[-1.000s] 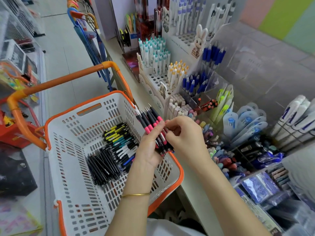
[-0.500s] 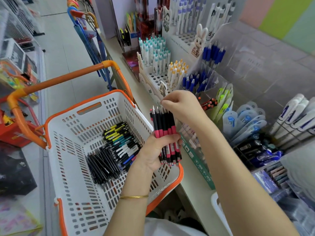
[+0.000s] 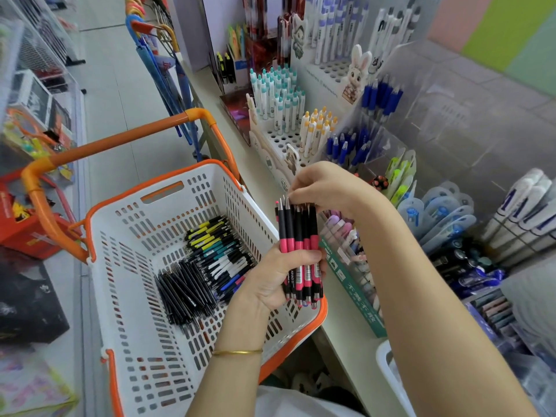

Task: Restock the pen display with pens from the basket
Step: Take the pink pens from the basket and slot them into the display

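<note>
The bundle of black-and-pink plastic pens [image 3: 298,236] was swung upright over the white, orange-rimmed plastic basket [image 3: 114,281], clutched in the curled left hand [image 3: 270,281], and one tip got pinched by the right hand [image 3: 322,188], so restocking singles looked next.

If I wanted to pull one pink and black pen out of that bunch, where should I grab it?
Pinch its top end, coming from above. The pink-and-black pens stand upright in the left hand, which wraps their lower barrels, so only the upper ends stick out free. The right hand pinches there.
</note>
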The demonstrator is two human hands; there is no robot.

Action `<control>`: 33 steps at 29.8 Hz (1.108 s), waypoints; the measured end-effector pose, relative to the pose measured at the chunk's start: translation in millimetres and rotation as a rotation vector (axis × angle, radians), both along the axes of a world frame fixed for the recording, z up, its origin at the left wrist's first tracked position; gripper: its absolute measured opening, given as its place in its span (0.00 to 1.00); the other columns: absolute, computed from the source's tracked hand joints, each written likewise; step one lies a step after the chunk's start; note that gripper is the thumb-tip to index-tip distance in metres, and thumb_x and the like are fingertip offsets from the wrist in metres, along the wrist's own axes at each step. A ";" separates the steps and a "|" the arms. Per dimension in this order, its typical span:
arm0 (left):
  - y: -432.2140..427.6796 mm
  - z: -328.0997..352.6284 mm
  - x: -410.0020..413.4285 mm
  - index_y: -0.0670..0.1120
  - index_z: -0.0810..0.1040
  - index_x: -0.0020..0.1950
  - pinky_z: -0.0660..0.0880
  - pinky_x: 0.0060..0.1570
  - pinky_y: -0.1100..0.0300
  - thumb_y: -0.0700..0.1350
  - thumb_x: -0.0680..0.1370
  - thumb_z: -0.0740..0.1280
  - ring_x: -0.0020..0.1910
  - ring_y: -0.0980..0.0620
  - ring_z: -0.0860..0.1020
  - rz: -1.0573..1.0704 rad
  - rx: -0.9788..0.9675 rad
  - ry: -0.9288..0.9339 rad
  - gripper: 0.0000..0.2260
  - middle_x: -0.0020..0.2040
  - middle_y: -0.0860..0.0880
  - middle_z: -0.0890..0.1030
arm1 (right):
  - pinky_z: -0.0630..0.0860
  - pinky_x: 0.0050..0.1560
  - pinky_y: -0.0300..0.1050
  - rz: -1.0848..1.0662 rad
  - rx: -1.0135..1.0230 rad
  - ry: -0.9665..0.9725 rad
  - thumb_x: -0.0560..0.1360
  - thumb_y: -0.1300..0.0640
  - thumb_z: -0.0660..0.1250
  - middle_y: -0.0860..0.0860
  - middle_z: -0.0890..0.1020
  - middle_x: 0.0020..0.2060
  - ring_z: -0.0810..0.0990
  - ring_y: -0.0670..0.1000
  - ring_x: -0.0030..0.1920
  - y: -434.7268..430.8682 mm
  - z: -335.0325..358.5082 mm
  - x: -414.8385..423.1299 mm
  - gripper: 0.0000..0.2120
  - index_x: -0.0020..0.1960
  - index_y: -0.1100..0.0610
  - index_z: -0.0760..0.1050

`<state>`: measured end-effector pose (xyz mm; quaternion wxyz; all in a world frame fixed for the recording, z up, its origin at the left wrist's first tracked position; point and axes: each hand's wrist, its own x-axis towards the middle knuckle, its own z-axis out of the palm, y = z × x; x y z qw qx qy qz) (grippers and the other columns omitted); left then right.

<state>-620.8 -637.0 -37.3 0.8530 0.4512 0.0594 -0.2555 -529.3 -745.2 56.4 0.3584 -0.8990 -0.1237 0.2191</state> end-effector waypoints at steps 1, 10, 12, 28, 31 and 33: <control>-0.1 0.4 0.7 0.43 0.79 0.46 0.78 0.39 0.57 0.35 0.67 0.69 0.36 0.49 0.79 -0.003 -0.009 0.010 0.10 0.38 0.45 0.80 | 0.80 0.45 0.42 0.003 -0.006 -0.025 0.76 0.58 0.67 0.53 0.81 0.41 0.81 0.50 0.43 0.0 -1.9 -0.7 0.04 0.45 0.58 0.78; 3.2 -6.1 -4.3 0.42 0.77 0.48 0.78 0.39 0.56 0.35 0.69 0.69 0.37 0.49 0.79 -0.094 -0.005 0.069 0.10 0.39 0.45 0.79 | 0.70 0.32 0.42 -0.384 0.214 -0.331 0.80 0.60 0.58 0.59 0.71 0.35 0.67 0.52 0.30 -1.0 5.6 15.9 0.11 0.42 0.64 0.73; 4.2 -5.0 -4.5 0.42 0.77 0.51 0.79 0.40 0.56 0.35 0.69 0.69 0.37 0.50 0.79 -0.081 -0.059 0.078 0.12 0.38 0.46 0.79 | 0.74 0.34 0.43 -0.573 0.345 -0.485 0.80 0.60 0.58 0.56 0.75 0.35 0.74 0.51 0.31 -4.1 10.2 13.9 0.10 0.43 0.63 0.71; -4.2 8.3 16.3 0.45 0.85 0.34 0.79 0.29 0.60 0.41 0.78 0.65 0.31 0.51 0.83 0.409 -0.126 0.234 0.15 0.35 0.46 0.84 | 0.70 0.43 0.34 -0.412 0.337 -0.621 0.67 0.66 0.63 0.41 0.73 0.40 0.73 0.42 0.45 2.5 -53.5 -84.6 0.10 0.43 0.53 0.72; -4.6 11.8 15.4 0.47 0.86 0.30 0.80 0.31 0.61 0.41 0.79 0.64 0.32 0.52 0.84 0.402 -0.126 0.216 0.19 0.35 0.47 0.84 | 0.67 0.44 0.29 -0.377 0.326 -0.624 0.66 0.69 0.63 0.45 0.73 0.40 0.71 0.37 0.46 2.4 -58.9 -86.6 0.13 0.43 0.53 0.70; -3.5 14.4 15.0 0.46 0.86 0.31 0.80 0.30 0.61 0.40 0.79 0.64 0.33 0.51 0.84 0.397 -0.132 0.205 0.19 0.36 0.46 0.85 | 0.66 0.44 0.28 -0.332 0.313 -0.611 0.65 0.69 0.62 0.46 0.73 0.40 0.70 0.34 0.45 3.1 -61.1 -86.8 0.13 0.42 0.52 0.69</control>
